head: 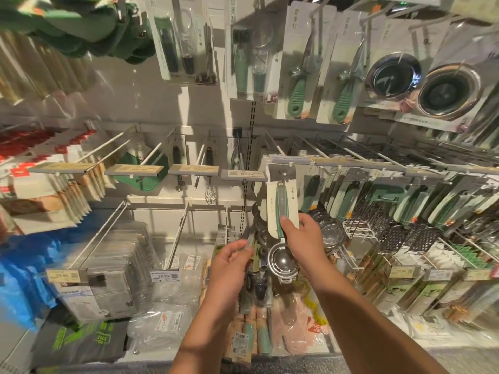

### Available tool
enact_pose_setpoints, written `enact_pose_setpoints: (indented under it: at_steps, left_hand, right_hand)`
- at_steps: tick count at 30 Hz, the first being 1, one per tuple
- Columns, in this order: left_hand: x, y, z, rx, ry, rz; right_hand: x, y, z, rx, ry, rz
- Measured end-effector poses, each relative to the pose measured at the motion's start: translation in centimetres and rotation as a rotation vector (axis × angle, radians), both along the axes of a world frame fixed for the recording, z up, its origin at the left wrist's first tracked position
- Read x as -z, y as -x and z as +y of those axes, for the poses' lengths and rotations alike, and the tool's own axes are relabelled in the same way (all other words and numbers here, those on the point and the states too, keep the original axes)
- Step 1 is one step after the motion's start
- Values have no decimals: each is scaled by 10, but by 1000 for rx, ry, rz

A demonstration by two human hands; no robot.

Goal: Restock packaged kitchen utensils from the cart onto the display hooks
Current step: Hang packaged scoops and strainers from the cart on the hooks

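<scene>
Steel scoop on a white card, held at the hook

Steel-bowled, green-handled, the carded scoop hangs from a display hook below the price rail. Your right hand grips its lower card, thumb across the handle. Your left hand pinches a narrow pack just beside it

Only a few things I can actually read: white price tag near left says 18.50, the dark bag near left shows 2002, everything else is too blurry.
</scene>
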State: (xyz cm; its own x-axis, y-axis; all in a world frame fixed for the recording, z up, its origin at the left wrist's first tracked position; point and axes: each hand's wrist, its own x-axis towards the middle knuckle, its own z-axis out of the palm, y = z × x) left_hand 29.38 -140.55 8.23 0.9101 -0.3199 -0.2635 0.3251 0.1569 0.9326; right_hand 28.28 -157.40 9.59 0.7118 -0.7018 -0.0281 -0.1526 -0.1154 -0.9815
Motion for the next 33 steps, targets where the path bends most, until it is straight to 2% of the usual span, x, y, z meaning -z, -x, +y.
enact_pose_setpoints:
  at_steps: [5, 9, 15, 20, 25, 30, 33]
  left_hand:
    - [-1, -5, 9, -33, -24, 19]
    - [-2, -4, 11, -25, -46, 11]
    - [7, 7, -5, 77, -155, 12]
    - [27, 44, -66, 305, -257, 1]
    - [57, 126, -148, 577, -372, 0]
    - [93, 226, -208, 880, -555, -12]
    - [124, 275, -225, 1108, -683, -140]
  right_hand:
    - [-8, -24, -6, 42, -18, 36]
    - [13, -29, -13, 19, -42, 172]
    - [59, 30, -39, 55, -192, 218]
    - [81, 118, -71, 159, -357, 83]
    - [110, 235, -99, 472, -409, -28]
    - [155, 355, -106, 792, -479, -23]
    - [187, 414, -100, 926, -548, 4]
